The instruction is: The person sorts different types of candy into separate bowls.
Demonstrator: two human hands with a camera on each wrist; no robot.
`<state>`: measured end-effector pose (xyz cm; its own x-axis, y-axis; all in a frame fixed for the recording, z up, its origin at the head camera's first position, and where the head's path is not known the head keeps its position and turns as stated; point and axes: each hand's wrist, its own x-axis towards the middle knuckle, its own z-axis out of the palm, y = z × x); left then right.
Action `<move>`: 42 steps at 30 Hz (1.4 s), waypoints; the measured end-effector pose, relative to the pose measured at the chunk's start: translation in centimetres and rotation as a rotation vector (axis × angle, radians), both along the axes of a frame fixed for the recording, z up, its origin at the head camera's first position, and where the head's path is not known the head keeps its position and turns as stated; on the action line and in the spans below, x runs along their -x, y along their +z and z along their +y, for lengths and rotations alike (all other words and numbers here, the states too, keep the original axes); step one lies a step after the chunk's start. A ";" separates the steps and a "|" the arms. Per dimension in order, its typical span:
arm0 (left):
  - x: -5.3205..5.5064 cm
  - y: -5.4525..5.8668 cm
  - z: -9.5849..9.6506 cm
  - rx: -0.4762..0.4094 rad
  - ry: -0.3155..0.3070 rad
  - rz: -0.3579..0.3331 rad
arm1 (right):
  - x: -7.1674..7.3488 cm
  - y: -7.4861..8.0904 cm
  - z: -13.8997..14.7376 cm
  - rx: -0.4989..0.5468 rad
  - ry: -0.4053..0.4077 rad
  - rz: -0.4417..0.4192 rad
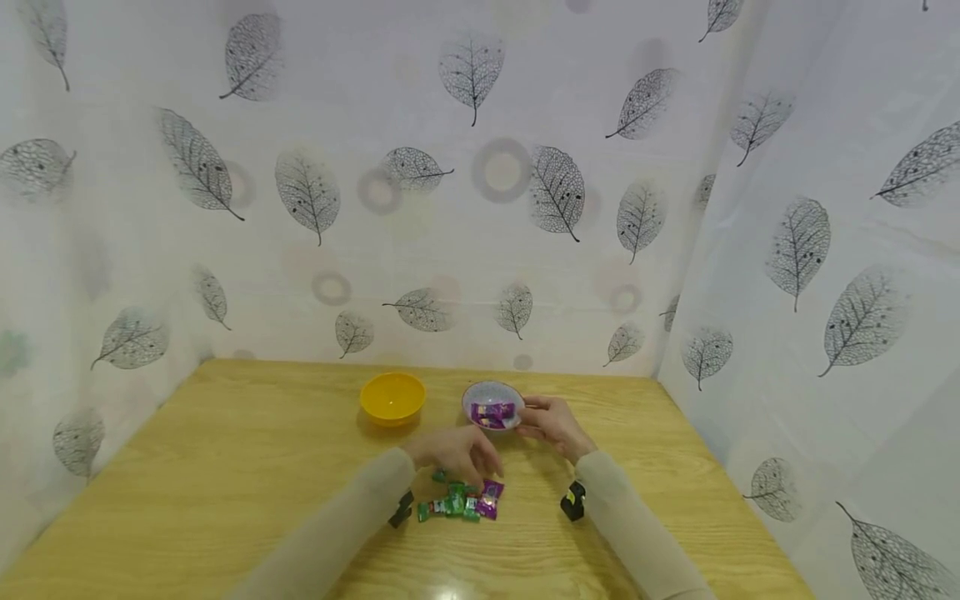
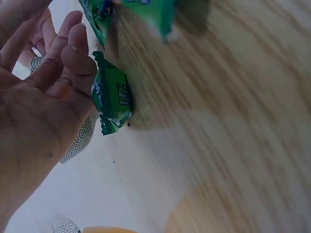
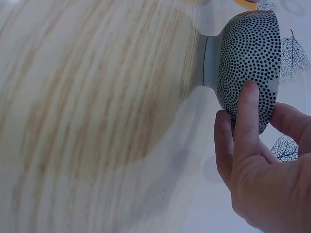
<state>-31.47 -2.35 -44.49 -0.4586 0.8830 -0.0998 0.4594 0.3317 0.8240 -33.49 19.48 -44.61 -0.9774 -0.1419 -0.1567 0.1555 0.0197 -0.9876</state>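
My right hand (image 1: 553,423) holds a small bowl (image 3: 248,63) with dark dots on its outside, thumb at the rim and fingers against its side. Inside the bowl lie purple-wrapped candies (image 1: 491,412). My left hand (image 1: 456,454) reaches down over a small group of wrapped candies on the table, its fingers loosely bent. Closest to its fingertips is a purple-wrapped candy (image 1: 490,498), beside several green-wrapped candies (image 1: 456,498). From the left wrist, one green candy (image 2: 112,94) shows right next to the fingers, and nothing shows in their grasp.
A yellow bowl (image 1: 393,400) stands on the wooden table (image 1: 247,467), left of the dotted bowl. Behind the table and along its sides hangs pale sheeting (image 1: 480,225) printed with leaves.
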 end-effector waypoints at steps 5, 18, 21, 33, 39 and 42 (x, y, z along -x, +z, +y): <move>-0.1 -0.2 0.2 0.007 -0.024 -0.031 | 0.0 0.0 -0.2 -0.014 -0.008 0.015; -0.4 -0.1 0.6 0.030 -0.054 -0.081 | 0.2 0.0 -0.4 -0.093 -0.055 0.055; -0.4 -0.2 0.6 0.021 -0.069 -0.118 | 0.1 0.1 -0.5 -0.095 -0.052 0.057; -0.6 0.0 1.0 0.105 -0.069 -0.062 | 0.0 0.2 -0.5 -0.064 -0.032 0.039; -0.6 0.1 1.2 0.156 -0.050 0.001 | -0.5 0.9 -0.4 -0.032 0.028 0.022; -0.5 0.1 1.3 0.171 -0.069 0.033 | -0.2 0.5 -0.2 -0.011 0.020 0.018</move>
